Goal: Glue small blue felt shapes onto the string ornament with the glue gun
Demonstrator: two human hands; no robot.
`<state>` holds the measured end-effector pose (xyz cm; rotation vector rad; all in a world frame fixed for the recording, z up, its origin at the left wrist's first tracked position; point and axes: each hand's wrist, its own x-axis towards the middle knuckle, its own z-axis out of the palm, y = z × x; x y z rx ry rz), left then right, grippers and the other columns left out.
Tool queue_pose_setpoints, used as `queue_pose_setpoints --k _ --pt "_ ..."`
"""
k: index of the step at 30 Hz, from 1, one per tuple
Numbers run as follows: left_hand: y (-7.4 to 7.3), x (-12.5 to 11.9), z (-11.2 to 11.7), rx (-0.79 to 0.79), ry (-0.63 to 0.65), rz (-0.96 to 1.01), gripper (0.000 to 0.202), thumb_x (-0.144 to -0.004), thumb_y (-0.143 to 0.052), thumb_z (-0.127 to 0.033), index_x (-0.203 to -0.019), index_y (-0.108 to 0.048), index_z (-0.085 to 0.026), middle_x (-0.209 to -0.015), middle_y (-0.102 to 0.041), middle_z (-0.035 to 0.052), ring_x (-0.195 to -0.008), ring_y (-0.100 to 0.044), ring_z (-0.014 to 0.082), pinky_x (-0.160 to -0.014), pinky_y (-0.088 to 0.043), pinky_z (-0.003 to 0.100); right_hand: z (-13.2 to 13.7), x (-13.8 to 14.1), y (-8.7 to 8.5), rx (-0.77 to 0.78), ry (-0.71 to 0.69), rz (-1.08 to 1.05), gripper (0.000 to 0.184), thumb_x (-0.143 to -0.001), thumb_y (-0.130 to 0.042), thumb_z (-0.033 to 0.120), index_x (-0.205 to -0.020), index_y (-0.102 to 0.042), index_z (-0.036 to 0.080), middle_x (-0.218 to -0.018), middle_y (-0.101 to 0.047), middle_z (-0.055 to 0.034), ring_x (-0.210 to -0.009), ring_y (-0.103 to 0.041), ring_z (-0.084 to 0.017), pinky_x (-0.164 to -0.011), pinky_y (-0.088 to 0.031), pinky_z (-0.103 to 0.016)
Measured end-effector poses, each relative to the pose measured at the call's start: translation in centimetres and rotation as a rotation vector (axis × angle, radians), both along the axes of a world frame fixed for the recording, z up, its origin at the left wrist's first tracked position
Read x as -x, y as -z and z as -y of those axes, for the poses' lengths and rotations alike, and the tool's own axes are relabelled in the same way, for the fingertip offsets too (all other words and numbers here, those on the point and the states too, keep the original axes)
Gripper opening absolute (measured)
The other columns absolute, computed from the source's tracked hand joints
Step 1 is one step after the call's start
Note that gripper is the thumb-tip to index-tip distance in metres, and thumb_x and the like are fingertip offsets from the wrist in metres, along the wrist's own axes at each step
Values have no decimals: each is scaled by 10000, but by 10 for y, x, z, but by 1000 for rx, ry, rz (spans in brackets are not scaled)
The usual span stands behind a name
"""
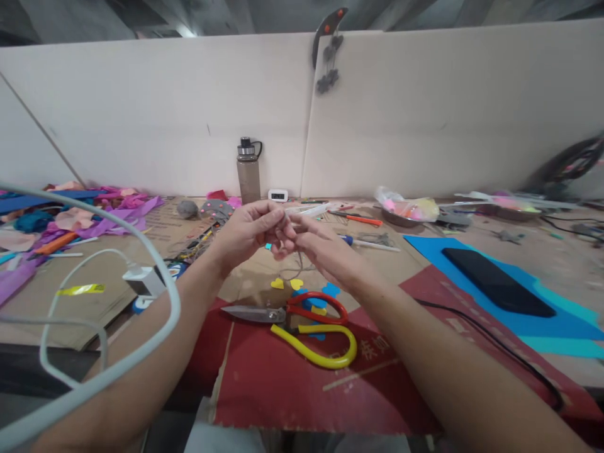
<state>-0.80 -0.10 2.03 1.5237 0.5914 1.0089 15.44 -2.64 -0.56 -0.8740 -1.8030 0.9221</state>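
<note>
Both my hands meet above the middle of the table. My left hand (248, 229) is closed, its fingertips pinching a thin pale stick-like piece (309, 211) that points to the right. My right hand (314, 242) has its fingers pressed together against the left fingertips, pinching something small; a thin grey thread or wire (297, 267) hangs down from them. Below the hands lie scissors (302, 318) with one red and one yellow handle, blades pointing left, on a red sheet (283, 384). Small yellow and blue foam hearts (296, 284) lie beside the scissors.
A brown water bottle (248, 170) stands by the back wall. A black phone (495, 280) rests on blue foam sheets (557, 318) at right. Pink and purple scraps (94, 214) pile at left. White charger and cable (141, 280) cross the left foreground. Bowls of bits (406, 211) sit behind.
</note>
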Motion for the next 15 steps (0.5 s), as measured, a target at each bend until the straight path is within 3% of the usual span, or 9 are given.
queue_pose_setpoints --k 2,5,10,13,15 --pt "1 3 -6 2 -50 59 251 -765 -655 -393 -756 -571 -157 -633 -602 19 -490 -558 100 -409 -391 189 0 -1 0 135 -71 -55 194 -780 -430 245 -860 -596 186 -721 -557 -10 -612 -502 -113 -588 -437 -254" --pt "1 14 -23 58 -208 246 175 -805 -608 -310 -730 -565 -158 -519 -473 -37 -389 -411 37 -374 -320 155 -2 -11 -4 204 5 -121 148 -745 -492 264 -664 -581 178 -571 -410 36 -525 -388 -84 -534 -374 -223" --pt "6 39 -53 206 -458 524 160 -820 -535 -213 -669 -517 -164 -461 -320 -77 -330 -265 28 -329 -227 153 -9 -34 -14 197 167 -209 125 -698 -519 253 -607 -568 182 -526 -328 57 -479 -309 -72 -489 -332 -213" --pt "10 52 -65 229 -638 549 153 -776 -513 -149 -625 -491 -167 -452 -279 -85 -322 -209 35 -317 -157 171 -11 -45 -20 191 253 -257 120 -673 -534 245 -587 -574 171 -516 -312 56 -481 -293 -69 -479 -324 -210" --pt "14 59 -71 155 -833 518 151 -740 -509 -129 -600 -468 -170 -448 -273 -87 -329 -200 39 -330 -141 184 -11 -51 -22 167 288 -292 123 -669 -538 240 -575 -571 168 -523 -321 51 -492 -297 -69 -483 -328 -208"
